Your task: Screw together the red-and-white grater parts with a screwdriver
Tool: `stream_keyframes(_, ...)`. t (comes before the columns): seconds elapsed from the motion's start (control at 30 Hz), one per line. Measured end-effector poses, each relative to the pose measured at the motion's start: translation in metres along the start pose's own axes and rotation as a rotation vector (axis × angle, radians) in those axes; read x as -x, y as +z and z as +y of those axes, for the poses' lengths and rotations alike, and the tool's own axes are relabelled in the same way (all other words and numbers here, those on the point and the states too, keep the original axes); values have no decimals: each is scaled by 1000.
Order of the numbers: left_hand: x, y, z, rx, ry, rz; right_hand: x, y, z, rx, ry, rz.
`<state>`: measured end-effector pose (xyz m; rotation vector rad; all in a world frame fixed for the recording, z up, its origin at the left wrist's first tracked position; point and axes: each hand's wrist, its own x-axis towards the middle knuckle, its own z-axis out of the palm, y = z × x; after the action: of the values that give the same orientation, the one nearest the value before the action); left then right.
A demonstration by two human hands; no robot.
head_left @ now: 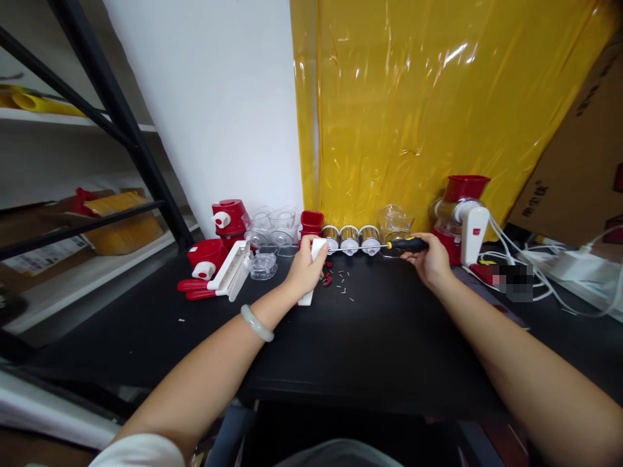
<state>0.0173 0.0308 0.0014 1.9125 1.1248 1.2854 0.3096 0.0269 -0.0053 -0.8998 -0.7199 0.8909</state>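
I have the left hand (304, 263) closed around a white plastic part (318, 245) above the middle of the table (370, 353), and the right hand (433, 259) wrapped on the black-and-yellow handle of a screwdriver (411, 244). The shaft runs level between them; I judge the left grip is there to brace the part against the driver's push. Whether the tip is seated I cannot tell.

The small metal screws (342, 281) and red bits (328, 280) lie just right of the left hand, probably for easy reach. Three grater drums (349, 240) stand in a row on the far side, lined up as if to keep them together.

My widest room is toward the near edge, between the forearms. Far movement is limited by the drums and yellow sheeting (413, 104), left by the red-handled clamp-like piece (232, 272), right by the assembled rotary grater (472, 227) and white cables (538, 263).
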Motion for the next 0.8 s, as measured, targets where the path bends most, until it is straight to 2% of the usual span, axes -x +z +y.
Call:
stream_keyframes(0.3,-3,-1,-5,8,-2,35,0,1,3,105,-48,-26)
stream_keyframes(0.8,0,-6,0,-111,110,57,1,3,2,114,-51,-42)
